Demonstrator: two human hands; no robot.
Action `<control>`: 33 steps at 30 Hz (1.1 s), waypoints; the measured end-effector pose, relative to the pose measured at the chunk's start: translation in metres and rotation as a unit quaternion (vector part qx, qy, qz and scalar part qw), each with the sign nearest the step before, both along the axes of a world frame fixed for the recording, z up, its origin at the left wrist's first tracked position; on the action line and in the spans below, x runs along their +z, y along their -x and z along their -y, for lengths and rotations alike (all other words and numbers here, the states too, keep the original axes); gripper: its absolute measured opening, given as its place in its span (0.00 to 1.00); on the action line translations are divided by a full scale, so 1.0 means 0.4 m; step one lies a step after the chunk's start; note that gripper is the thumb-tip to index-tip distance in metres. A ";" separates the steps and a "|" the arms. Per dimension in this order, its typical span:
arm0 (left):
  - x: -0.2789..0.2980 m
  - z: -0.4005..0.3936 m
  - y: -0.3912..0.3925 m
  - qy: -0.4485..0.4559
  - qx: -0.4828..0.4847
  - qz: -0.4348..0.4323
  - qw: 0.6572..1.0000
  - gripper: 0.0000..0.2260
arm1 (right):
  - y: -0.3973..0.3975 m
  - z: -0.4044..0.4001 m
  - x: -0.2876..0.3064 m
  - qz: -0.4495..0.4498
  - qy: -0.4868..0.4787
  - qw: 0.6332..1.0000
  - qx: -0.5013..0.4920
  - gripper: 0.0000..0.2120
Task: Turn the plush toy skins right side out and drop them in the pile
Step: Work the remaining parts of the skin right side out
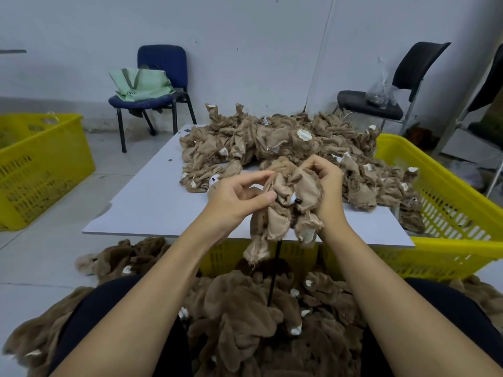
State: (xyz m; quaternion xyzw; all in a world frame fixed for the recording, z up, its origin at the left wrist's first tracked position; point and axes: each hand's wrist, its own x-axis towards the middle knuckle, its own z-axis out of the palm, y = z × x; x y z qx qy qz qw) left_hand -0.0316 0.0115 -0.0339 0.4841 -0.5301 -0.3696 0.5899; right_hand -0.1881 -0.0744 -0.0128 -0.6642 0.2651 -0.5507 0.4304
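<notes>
Both my hands grip one inside-out tan plush toy skin (288,205) over the white table's (152,202) near edge: left hand (239,195) pinching its side, right hand (325,183) fingers curled into it.

Dim, flat indoor light, soft shadows, wide-angle bending at the edges.

Green bag (140,84) lies on blue chair (163,77).

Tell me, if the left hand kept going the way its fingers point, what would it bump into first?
The left hand points rightward into the inside-out plush skin it already holds; beyond that, probably the right hand, though depth is unclear.
</notes>
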 end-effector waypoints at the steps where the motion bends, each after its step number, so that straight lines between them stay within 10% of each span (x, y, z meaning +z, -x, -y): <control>1: 0.002 0.001 0.006 -0.001 0.003 0.019 1.000 0.18 | -0.001 0.000 -0.003 -0.005 0.000 1.000 -0.005 0.07; 25: 0.001 0.055 0.044 0.101 0.303 0.098 0.943 0.10 | 0.011 0.027 0.000 -0.117 -0.041 0.967 0.223 0.09; 33: 0.019 0.046 0.031 0.047 0.190 0.138 0.971 0.18 | 0.047 0.036 -0.003 -0.149 -0.013 0.970 0.189 0.13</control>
